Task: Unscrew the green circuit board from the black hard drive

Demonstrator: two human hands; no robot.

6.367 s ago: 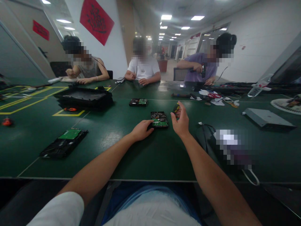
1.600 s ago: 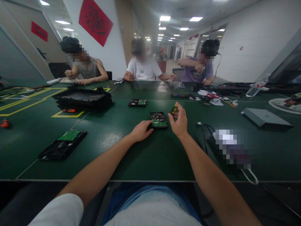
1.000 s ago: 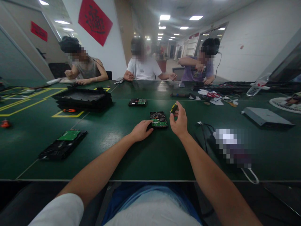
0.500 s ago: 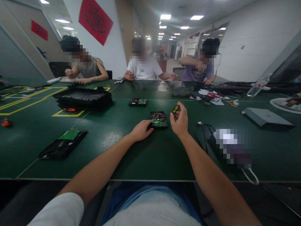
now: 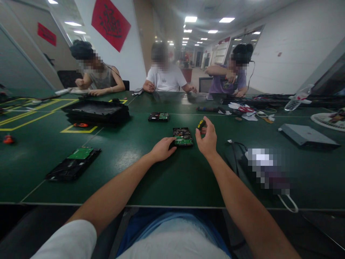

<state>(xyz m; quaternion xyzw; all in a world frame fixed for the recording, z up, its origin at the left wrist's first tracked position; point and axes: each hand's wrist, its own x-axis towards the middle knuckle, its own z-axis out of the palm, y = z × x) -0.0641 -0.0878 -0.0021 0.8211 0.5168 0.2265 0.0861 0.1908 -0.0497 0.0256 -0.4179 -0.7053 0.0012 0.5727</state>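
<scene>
In front of me on the green table lies a hard drive [image 5: 183, 137] with a green circuit board. My left hand [image 5: 164, 149] rests at its left edge, fingers closed on that side. To the right of the drive, my right hand [image 5: 207, 136] is raised and holds a yellow-and-black screwdriver [image 5: 201, 124] by its handle. The tool's tip cannot be made out. A second drive [image 5: 159, 117] lies farther back, and a larger black unit with a green board [image 5: 74, 163] is at the left.
A black plastic casing [image 5: 97, 110] stands back left. On the right are a silver metal box [image 5: 308, 136], a pixelated item with a white strap [image 5: 289, 202] and a plastic bottle [image 5: 298, 99]. Three people sit across the table [image 5: 161, 187].
The screwdriver in my right hand has tilted slightly. My left hand stays at the drive. Across the table, the middle person's hand has moved a little to the left.
</scene>
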